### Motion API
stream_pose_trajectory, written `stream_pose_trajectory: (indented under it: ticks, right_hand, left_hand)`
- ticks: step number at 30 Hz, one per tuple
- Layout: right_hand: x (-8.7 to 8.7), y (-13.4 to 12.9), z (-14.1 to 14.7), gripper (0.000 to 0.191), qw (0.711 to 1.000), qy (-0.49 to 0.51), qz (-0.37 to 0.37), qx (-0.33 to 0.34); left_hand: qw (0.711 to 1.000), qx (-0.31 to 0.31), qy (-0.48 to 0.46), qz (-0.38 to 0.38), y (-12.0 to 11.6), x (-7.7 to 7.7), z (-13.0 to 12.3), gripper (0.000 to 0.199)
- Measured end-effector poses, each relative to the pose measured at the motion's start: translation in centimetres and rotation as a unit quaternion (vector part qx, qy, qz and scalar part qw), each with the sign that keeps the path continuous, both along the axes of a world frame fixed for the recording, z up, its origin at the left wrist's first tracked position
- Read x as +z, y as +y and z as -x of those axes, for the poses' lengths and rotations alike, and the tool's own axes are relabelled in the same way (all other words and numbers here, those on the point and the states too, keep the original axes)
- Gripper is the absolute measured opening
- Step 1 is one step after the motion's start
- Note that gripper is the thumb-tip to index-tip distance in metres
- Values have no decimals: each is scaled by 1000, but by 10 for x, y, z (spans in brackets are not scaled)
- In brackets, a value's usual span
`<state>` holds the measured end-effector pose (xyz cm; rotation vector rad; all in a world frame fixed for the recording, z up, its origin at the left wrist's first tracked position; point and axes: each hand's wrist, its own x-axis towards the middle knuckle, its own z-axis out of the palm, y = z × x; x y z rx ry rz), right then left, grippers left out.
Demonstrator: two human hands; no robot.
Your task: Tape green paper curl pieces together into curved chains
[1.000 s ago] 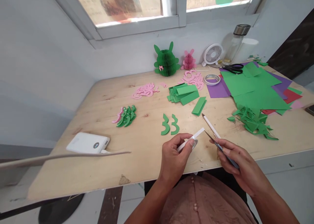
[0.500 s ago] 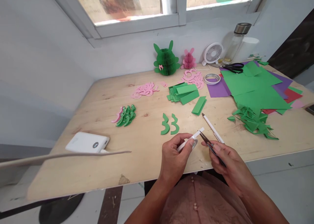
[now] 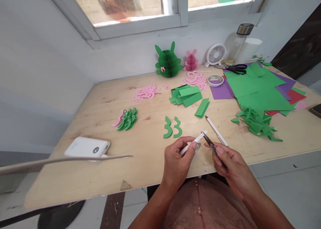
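Note:
My left hand (image 3: 177,158) is closed around a roll of white tape (image 3: 185,150). A short strip sticks out from the roll, up and to the right. Held between the thumb and fingers of my right hand (image 3: 230,159) is a pair of dark tweezers (image 3: 210,142), their points at the free end of that strip. Whether the tips grip the strip is too small to tell. Two wavy green paper pieces (image 3: 173,127) lie just beyond my left hand. A white pen (image 3: 216,130) rests slantwise beyond my right hand, and a folded green card (image 3: 202,108) lies past it.
Behind are folded green cards (image 3: 187,96), pink cutouts (image 3: 146,93), a green paper honeycomb figure (image 3: 168,63) and a pink one (image 3: 191,62). Green scraps (image 3: 259,124), stacked sheets (image 3: 260,92) and scissors (image 3: 236,69) lie right. A power bank (image 3: 86,147) and stacked wavy pieces (image 3: 127,119) lie left.
The view has shifted slightly. Both hands keep nearly the same pose, with the tweezers still at the tape strip's end.

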<state>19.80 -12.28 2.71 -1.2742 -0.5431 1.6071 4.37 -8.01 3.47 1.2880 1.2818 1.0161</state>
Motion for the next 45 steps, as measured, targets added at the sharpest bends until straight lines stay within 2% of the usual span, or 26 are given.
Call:
stream_pose_trajectory:
  ticks: [27, 40, 45]
  right_hand:
    - [-3, 0, 1, 44, 1000, -4, -14, -9]
    - [-10, -3, 1, 42, 999, -19, -17, -44]
    - [-8, -3, 0, 43, 998, -36, -14, -47]
  left_hand:
    - [1000, 2, 1, -1, -1, -1, -2, 20]
    - [1000, 5, 0, 3, -1, -1, -2, 20]
    - [1000, 7, 0, 4, -2, 0, -1, 20]
